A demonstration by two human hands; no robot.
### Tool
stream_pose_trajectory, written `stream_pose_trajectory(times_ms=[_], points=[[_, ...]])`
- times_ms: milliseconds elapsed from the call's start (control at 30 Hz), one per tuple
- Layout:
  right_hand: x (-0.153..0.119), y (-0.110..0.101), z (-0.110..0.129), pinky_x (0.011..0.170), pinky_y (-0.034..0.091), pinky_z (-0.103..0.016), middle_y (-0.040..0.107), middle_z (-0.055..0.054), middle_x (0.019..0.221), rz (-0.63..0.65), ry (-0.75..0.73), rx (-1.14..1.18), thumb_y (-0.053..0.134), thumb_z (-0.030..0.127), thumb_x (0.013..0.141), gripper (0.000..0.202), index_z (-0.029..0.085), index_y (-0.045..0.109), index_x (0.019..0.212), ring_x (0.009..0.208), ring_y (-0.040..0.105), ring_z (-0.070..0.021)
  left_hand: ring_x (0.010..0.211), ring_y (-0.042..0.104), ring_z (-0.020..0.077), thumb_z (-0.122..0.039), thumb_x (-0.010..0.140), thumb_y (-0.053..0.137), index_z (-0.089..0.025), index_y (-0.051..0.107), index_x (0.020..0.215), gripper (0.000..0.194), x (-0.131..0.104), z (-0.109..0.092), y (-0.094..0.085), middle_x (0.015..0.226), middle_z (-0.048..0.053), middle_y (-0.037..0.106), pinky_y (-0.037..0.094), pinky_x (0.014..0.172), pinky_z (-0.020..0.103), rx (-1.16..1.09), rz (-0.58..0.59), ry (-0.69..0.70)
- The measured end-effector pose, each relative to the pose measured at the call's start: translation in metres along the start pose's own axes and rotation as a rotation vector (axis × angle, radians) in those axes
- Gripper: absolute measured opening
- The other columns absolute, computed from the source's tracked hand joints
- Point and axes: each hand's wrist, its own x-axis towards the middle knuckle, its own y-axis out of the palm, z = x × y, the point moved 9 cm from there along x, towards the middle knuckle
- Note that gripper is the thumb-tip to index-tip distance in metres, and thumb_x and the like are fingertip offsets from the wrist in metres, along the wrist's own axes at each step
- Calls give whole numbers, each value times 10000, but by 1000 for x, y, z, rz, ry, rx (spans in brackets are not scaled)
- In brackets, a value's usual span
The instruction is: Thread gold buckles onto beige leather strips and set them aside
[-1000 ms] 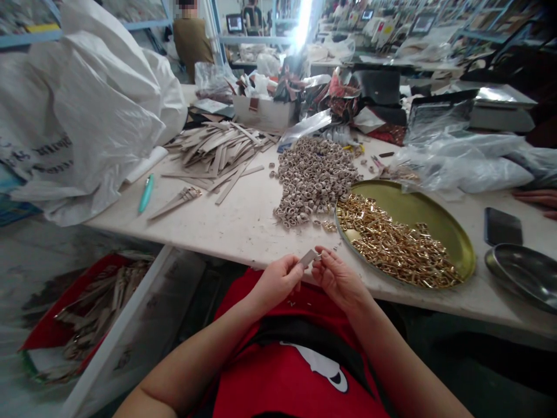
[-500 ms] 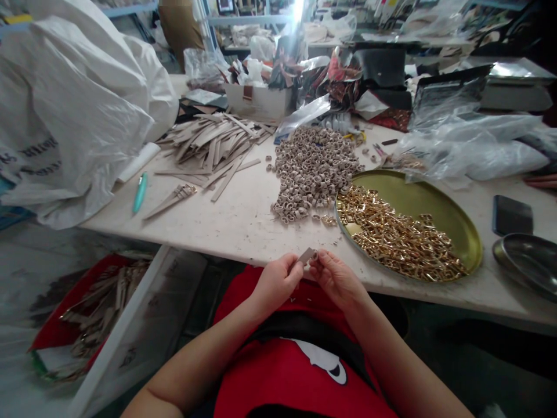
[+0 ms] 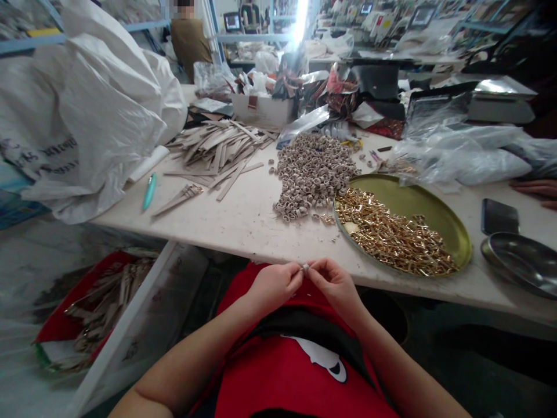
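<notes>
At the table's front edge my two hands meet over my lap, fingertips pinched close together. A small beige leather loop (image 3: 305,267) shows between them, gripped by my right hand (image 3: 334,283). My left hand (image 3: 275,284) is closed at the loop's left side on a beige leather strap, which its fingers now mostly hide. Beyond the hands lies a heap of similar beige loops (image 3: 311,174). To its right, gold metal buckles (image 3: 391,235) fill much of a round gold tray (image 3: 452,220).
Loose leather strips (image 3: 217,145) are piled at the back left, near a turquoise cutter (image 3: 149,191) and a bundle of straps (image 3: 178,200). A phone (image 3: 500,216) and a metal bowl (image 3: 522,261) sit at right. A red bin (image 3: 56,322) of straps stands low at left.
The strap's flat end, upright in my left hand before, has dropped from sight between the fingers. Both hands have drawn closer together around the loop. The camera view has tilted up slightly.
</notes>
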Motion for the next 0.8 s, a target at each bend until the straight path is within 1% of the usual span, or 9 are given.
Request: stream_pose_trajectory(times_ms=[67, 133, 267, 400, 533, 600, 667, 733, 800], points=[[-1, -2, 4, 709, 462, -287, 629, -10, 773, -6, -34, -60, 662, 372, 689, 194, 197, 582, 708, 727, 567, -142, 640, 553, 158, -329, 875, 342, -171, 602, 790, 316, 0, -2, 0, 724, 41, 633, 309, 550, 237, -60, 23, 7], [1, -6, 3, 660, 463, -270, 615, 13, 726, -3, 4, -15, 681, 363, 664, 224, 210, 586, 797, 676, 562, -129, 630, 549, 154, -343, 878, 333, -161, 605, 811, 334, -1, -4, 3, 703, 38, 621, 329, 553, 231, -197, 85, 12], [3, -16, -4, 658, 454, -235, 593, 44, 728, -36, 127, 186, 713, 313, 633, 321, 225, 566, 904, 671, 566, -101, 630, 545, 141, -358, 872, 365, -183, 540, 1104, 340, -4, -6, 8, 743, 19, 617, 377, 575, 218, -494, 225, 9], [4, -3, -16, 642, 448, -237, 592, 63, 697, -46, 218, 353, 717, 298, 634, 460, 248, 494, 1034, 640, 569, -105, 711, 561, 167, -367, 876, 359, -149, 414, 1260, 445, 1, 8, 7, 847, 58, 631, 409, 654, 257, -542, 120, -76], [8, 12, -25, 634, 439, -234, 597, 67, 679, -49, 212, 346, 712, 290, 644, 559, 255, 424, 1122, 632, 559, -111, 954, 555, 228, -407, 877, 351, -125, 363, 1302, 510, 14, 17, 18, 1076, 127, 603, 390, 836, 330, -521, 76, -124], [14, 12, -25, 620, 433, -234, 586, 67, 667, -50, 170, 282, 692, 294, 669, 566, 260, 402, 1154, 627, 549, -115, 1064, 508, 237, -407, 878, 348, -135, 380, 1289, 494, 22, 20, 20, 1189, 137, 546, 361, 893, 334, -542, 44, -133], [21, 6, -20, 611, 435, -249, 584, 54, 681, -14, 124, 189, 661, 306, 701, 533, 268, 409, 1169, 635, 549, -128, 1060, 504, 225, -401, 879, 344, -160, 443, 1229, 437, 30, 22, 17, 1185, 115, 548, 360, 885, 317, -575, 12, -124], [32, -11, -6, 607, 437, -274, 593, 29, 719, 30, 51, 8, 635, 314, 724, 485, 272, 445, 1168, 650, 552, -149, 899, 544, 197, -398, 876, 342, -165, 555, 1028, 350, 37, 25, 12, 985, 74, 615, 389, 781, 283, -599, 17, -119], [47, -43, 17, 614, 434, -301, 606, -5, 773, 5, -55, -291, 611, 323, 742, 402, 258, 509, 1125, 667, 553, -170, 682, 499, 150, -409, 858, 363, -158, 545, 757, 325, 43, 32, 6, 707, 18, 556, 370, 628, 244, -611, 24, -146]])
